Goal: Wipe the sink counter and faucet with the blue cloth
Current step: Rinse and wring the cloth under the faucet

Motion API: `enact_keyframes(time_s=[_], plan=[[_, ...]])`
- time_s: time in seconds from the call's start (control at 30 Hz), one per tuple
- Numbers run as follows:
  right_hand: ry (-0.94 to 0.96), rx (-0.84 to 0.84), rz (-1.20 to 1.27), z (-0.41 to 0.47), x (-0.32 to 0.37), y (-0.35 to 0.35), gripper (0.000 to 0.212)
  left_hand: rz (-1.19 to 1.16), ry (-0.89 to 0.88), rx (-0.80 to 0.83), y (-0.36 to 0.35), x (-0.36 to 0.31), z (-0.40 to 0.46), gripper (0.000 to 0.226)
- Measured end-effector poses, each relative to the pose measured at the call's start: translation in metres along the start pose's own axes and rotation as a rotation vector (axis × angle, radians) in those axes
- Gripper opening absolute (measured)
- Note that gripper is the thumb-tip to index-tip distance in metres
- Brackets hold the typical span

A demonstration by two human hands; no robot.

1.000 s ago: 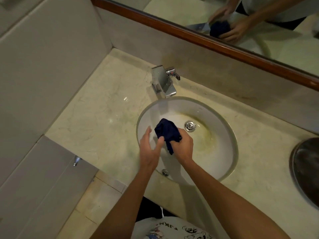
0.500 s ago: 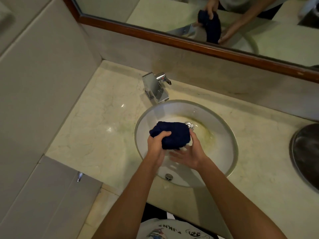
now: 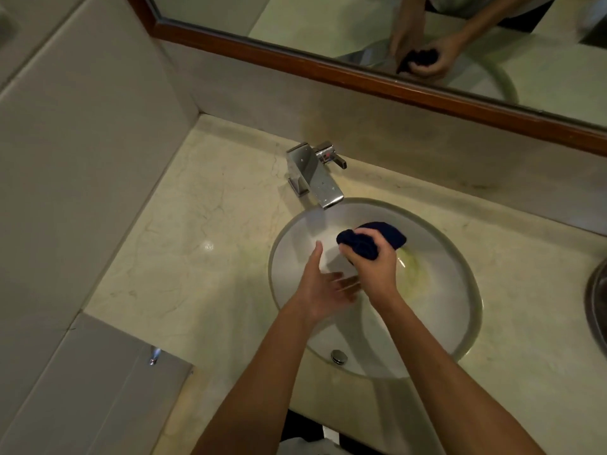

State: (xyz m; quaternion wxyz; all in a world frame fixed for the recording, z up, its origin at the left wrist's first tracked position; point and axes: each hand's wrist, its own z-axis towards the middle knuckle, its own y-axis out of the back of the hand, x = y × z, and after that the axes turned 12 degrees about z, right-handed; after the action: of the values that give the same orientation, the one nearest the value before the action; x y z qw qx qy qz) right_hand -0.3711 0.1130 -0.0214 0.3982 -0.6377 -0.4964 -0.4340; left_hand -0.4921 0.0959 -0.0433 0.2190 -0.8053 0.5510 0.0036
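Squeezing the bunched blue cloth (image 3: pixel 371 241) over the basin (image 3: pixel 460 277), the right hand (image 3: pixel 372 262) has its fingers clamped around it. The left hand (image 3: pixel 323 285) is beside it with fingers apart, blurred, probably holding nothing. Wiping looks not yet begun; next the cloth should go to the faucet (image 3: pixel 313 174) or counter (image 3: pixel 197 231).
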Motion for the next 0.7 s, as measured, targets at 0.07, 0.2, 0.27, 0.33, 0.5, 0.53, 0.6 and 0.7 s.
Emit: enact_keyframes(time_s=[0.07, 0.2, 0.27, 0.33, 0.5, 0.53, 0.6, 0.7], plan=[[0.077, 0.153, -0.139, -0.004, -0.004, 0.001, 0.033, -0.096, -0.003, 0.144, -0.006, -0.016, 0.012, 0.095], [-0.156, 0.570, -0.236, 0.012, 0.010, 0.020, 0.051, 0.109, -0.077, 0.116, -0.004, -0.034, 0.040, 0.034], [-0.163, 0.387, -0.179, 0.026, 0.015, 0.013, 0.036, 0.169, -0.112, 0.149, -0.003, -0.035, 0.047, 0.045], [-0.051, 0.075, -0.251, 0.043, 0.014, -0.006, 0.018, 0.176, -0.143, 0.190, -0.008, -0.040, 0.047, 0.037], [0.128, -0.224, -0.142, 0.091, 0.033, -0.045, 0.029, 0.134, -0.221, 0.216, -0.015, -0.075, 0.045, 0.020], [0.153, -0.194, -0.148, 0.101, 0.039, -0.048, 0.032, 0.148, -0.210, 0.202, -0.015, -0.080, 0.045, 0.022], [0.216, -0.083, -0.251, 0.118, 0.046, -0.049, 0.033, 0.217, -0.163, 0.148, -0.013, -0.083, 0.044, 0.028], [0.303, -0.045, -0.428, 0.135, 0.046, -0.045, 0.035, 0.250, -0.114, 0.082, -0.012, -0.080, 0.043, 0.037]])
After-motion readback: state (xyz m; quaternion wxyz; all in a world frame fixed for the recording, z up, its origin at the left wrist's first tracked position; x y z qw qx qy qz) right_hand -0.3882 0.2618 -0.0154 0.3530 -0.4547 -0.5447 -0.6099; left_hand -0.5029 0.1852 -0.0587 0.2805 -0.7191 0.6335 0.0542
